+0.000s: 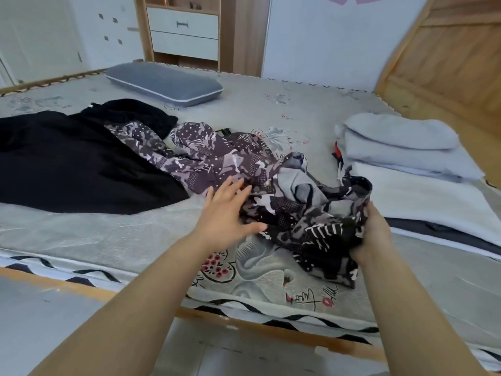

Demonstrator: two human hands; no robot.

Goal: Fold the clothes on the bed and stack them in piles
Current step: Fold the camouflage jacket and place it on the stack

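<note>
patterned garment sprawled mid-bed, near end bunched and grasped in the right hand grip, left hand grip released, fingers laid flat on it, black garment spread at left, folded pile at right

dress left | patterned garment centre | folded pile right

I note a purple, black and white patchwork-print garment, a plain black garment, a blue-grey pillow, pale grey towels, and a grey floral mattress.
</note>
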